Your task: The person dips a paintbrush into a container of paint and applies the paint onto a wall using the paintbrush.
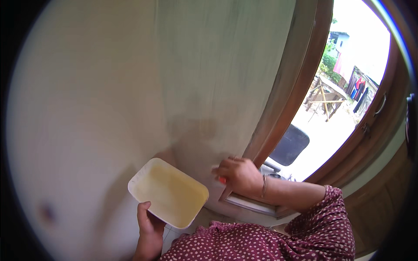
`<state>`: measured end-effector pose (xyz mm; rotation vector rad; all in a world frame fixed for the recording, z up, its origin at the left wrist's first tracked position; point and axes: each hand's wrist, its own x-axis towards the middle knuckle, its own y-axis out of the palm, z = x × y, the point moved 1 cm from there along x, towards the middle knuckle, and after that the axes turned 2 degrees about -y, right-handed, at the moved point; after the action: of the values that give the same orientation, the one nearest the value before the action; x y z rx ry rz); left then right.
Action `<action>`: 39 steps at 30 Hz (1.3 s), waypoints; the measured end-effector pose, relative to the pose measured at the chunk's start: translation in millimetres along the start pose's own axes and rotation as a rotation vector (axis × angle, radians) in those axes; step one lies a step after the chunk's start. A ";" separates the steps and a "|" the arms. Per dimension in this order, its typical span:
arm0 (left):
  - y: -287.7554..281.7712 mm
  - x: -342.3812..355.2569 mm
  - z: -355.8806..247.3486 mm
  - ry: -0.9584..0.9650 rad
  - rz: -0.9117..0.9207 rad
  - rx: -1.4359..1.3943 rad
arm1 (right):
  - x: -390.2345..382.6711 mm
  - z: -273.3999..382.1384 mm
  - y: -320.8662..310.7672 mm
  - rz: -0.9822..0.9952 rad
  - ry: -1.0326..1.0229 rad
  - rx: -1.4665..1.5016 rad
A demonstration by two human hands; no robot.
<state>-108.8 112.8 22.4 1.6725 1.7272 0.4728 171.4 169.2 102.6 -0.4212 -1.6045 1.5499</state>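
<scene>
While the left hand [150, 227] grips a tray [172, 193] (yellowish), the right hand [241, 175] clasps something red [222, 180] — blurred.

Your tray [141, 176], lower centre, looks like smooth plastic. Your sleeve [333, 219] is matt cloth; the door frame [303, 71], upper right, is smooth wood.

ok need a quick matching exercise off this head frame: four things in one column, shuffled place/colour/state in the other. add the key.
Things
1. shallow tray
2. small red thing
3. bracelet
4. wooden frame

Place, colour or state
A. around the wrist of the right hand
B. reddish brown, along the right edge of the wall
C. held at its edge by the left hand, thumb over the rim
D. mostly hidden in the right hand's grip

Pairs: 1-C, 2-D, 3-A, 4-B
</scene>
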 end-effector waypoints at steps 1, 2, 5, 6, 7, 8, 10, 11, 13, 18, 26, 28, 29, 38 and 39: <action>-3.6 -3.0 0.4 -0.003 -0.013 -0.011 | 5.3 -3.9 -8.1 0.031 0.047 0.016; -8.6 1.0 3.8 -0.002 -0.013 -0.010 | 12.8 -13.7 -13.5 0.057 0.095 0.025; -19.8 14.9 12.6 -0.033 -0.040 -0.042 | 42.7 -18.5 -67.3 -0.088 0.136 0.006; -27.0 15.9 15.6 -0.016 -0.013 -0.049 | 55.9 -12.1 -91.1 -0.151 0.155 0.017; -30.6 18.2 17.9 -0.010 0.035 -0.053 | 63.5 -11.4 -114.6 -0.314 0.048 0.021; -32.6 19.4 19.4 -0.012 0.034 -0.048 | 71.8 -11.0 -134.5 -0.476 -0.062 0.027; -37.7 22.5 24.5 0.012 0.026 -0.050 | 95.0 3.6 -163.2 -0.732 -0.272 -0.016; -39.1 21.2 24.4 0.013 0.015 -0.047 | 106.8 13.9 -177.7 -0.816 -0.342 -0.028; -33.9 20.5 22.5 -0.004 0.055 -0.037 | 113.0 30.1 -198.4 -0.885 -0.472 -0.437; -18.2 10.9 7.5 0.007 0.046 -0.016 | 109.8 -2.9 -132.6 -0.639 -0.350 -1.004; -12.4 7.1 1.9 0.019 0.072 0.038 | 24.4 -11.7 12.7 0.036 -0.282 -0.158; -10.5 7.0 1.5 -0.007 0.070 0.042 | 26.6 -26.2 20.2 0.074 0.007 0.000; -9.0 5.6 -0.3 -0.012 0.068 0.045 | 37.7 -34.8 10.1 0.059 0.008 -0.058; -31.4 17.8 11.2 -0.038 0.051 0.024 | 140.5 13.4 -217.6 -0.738 -0.269 -0.340; -30.3 18.1 11.1 -0.053 0.055 0.036 | 146.3 27.3 -241.2 -0.902 -0.367 -0.592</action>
<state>-122.3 124.9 -9.8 1.7455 1.6644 0.4213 139.1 216.6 380.2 0.2981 -2.1117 0.4690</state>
